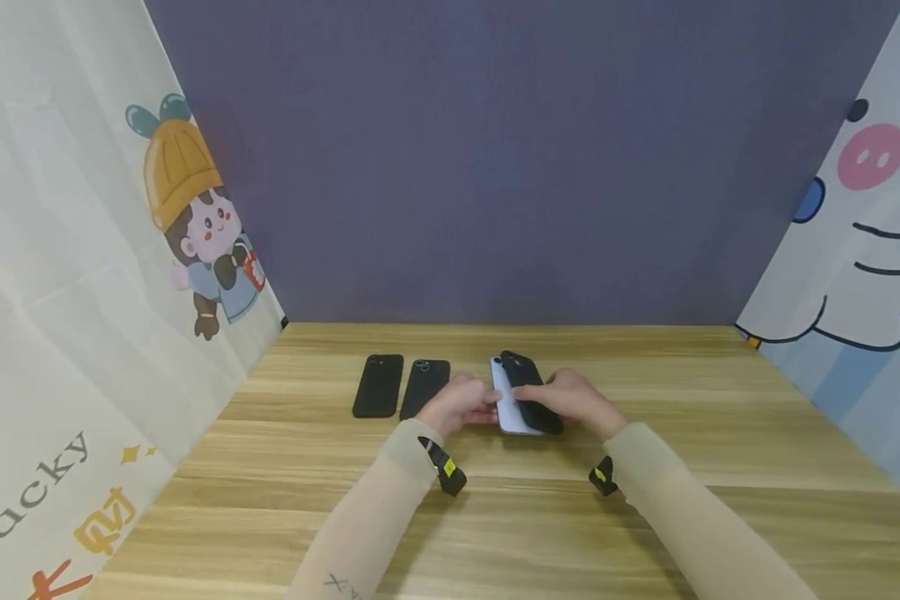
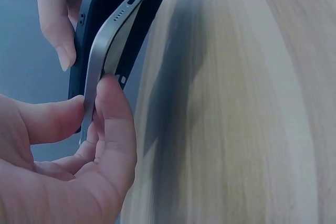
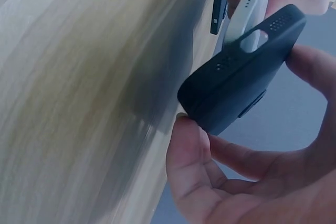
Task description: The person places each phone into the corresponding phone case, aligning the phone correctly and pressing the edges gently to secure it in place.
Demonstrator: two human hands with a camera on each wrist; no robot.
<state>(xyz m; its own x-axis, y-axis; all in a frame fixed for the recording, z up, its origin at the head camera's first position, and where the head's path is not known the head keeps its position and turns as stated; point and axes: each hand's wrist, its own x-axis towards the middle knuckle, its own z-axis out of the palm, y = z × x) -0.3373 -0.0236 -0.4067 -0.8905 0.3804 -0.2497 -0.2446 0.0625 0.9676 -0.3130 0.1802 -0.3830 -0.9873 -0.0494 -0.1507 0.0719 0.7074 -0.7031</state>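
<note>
A light-coloured smartphone and a black phone case are held up together over the wooden table. My left hand pinches the phone's long edge between thumb and fingers. The case is gripped along its sides by my right hand. In the left wrist view the phone sits tilted, partly inside the case, its port end standing out at an angle. The right wrist view shows the case's bottom end with its port cutout and speaker holes, the phone slanting out beyond it.
Two black phone-shaped items lie on the wooden table left of the hands: one farther left, the other partly behind my left hand. A dark panel stands at the back, with printed sheets on both sides.
</note>
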